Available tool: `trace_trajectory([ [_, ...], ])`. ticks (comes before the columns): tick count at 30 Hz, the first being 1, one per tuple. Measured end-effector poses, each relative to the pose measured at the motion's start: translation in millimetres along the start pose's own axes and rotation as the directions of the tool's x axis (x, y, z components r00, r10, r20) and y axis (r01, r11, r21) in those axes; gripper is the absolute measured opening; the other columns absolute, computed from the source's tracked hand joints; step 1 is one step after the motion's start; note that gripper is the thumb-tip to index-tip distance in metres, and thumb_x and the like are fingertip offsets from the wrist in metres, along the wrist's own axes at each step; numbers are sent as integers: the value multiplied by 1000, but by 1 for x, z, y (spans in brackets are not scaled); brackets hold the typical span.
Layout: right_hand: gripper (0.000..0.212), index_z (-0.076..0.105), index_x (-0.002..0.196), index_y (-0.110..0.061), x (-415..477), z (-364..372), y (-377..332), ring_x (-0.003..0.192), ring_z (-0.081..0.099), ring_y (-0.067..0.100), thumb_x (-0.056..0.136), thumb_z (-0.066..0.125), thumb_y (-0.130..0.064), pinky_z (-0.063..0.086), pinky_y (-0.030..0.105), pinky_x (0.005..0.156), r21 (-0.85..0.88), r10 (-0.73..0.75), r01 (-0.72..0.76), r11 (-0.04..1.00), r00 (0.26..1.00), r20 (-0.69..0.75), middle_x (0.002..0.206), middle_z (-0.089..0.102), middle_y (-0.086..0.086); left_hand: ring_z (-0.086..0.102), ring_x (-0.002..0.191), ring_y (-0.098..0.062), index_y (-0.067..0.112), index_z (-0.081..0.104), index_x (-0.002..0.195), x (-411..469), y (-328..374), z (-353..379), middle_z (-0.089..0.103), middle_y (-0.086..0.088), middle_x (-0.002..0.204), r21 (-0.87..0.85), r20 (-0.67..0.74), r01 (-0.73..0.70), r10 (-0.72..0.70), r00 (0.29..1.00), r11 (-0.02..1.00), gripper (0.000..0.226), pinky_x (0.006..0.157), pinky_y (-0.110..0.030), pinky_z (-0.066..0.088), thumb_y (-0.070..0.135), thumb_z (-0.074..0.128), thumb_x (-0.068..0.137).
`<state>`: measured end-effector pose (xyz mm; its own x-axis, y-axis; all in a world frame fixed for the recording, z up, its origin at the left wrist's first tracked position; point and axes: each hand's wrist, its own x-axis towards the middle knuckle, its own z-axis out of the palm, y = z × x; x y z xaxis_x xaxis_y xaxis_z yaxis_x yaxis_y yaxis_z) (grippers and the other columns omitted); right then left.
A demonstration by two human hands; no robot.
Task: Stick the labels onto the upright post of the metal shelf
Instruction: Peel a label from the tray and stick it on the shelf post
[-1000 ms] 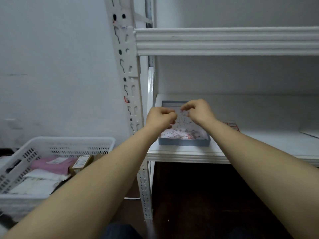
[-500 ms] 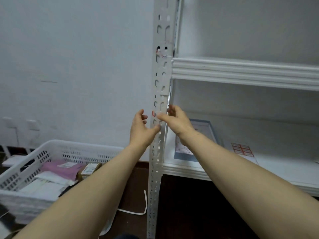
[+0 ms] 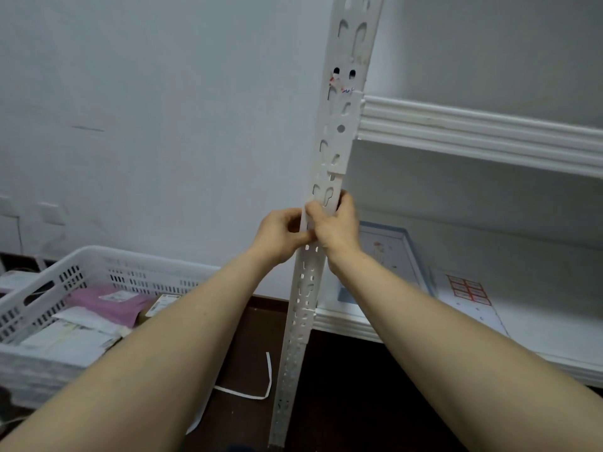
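— Both hands meet mid-post: left hand [image 3: 282,234] pinches the label [image 3: 304,220] at the left edge of the upright post [image 3: 339,132]; right hand [image 3: 337,228] grips the post.
— Why?
— Probably steadying while pressing it flat.

Both bare forearms stretch forward and converge. The left grip [image 3: 280,234] has its fingers curled and pinches the edge of the upright post [image 3: 339,132]. The right grip [image 3: 336,230] wraps round the post, touching the left.
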<state>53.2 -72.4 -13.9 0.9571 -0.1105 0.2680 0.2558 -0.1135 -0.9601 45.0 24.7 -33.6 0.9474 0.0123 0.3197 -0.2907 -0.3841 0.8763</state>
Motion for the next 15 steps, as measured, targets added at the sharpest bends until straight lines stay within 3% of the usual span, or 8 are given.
trace_trajectory([
  [2, 29, 49, 107, -11, -1, 2, 0, 79, 56, 10, 81, 61, -14, 48, 21, 66, 6, -21, 21, 1000, 1000, -18, 94, 58, 1, 53, 52, 14, 17, 64, 86, 1, -2, 0, 58, 15, 66, -22, -1, -5, 5, 1000, 1000, 15, 53, -2, 39, 4, 68, 80],
  [5, 29, 46, 106, -11, 0, 6, 0, 76, 54, 9, 81, 60, -14, 41, 15, 58, -17, -57, 56, 998, 997, -53, 96, 58, 3, 56, 57, 12, 19, 65, 84, 1, -7, 1, 63, 12, 71, -59, -13, -5, 4, 1000, 998, 18, 60, -5, 42, 2, 67, 79],
  [9, 27, 38, 103, -13, 1, 8, 1, 72, 51, 5, 83, 58, -13, 40, 16, 58, -43, -89, 88, 995, 996, -23, 94, 53, 2, 63, 80, -7, 19, 67, 87, 1, -11, 3, 69, 0, 85, -100, -22, -5, 3, 1000, 995, 22, 80, -23, 51, 0, 66, 78],
  [15, 28, 36, 105, -11, 1, 8, 3, 76, 50, 10, 84, 55, -11, 40, 17, 59, -58, -122, 121, 991, 993, -7, 98, 51, 5, 59, 76, -10, 10, 69, 90, 3, -14, 2, 69, -4, 83, -91, -25, 2, -4, 1000, 996, 16, 77, -27, 50, 2, 65, 77],
])
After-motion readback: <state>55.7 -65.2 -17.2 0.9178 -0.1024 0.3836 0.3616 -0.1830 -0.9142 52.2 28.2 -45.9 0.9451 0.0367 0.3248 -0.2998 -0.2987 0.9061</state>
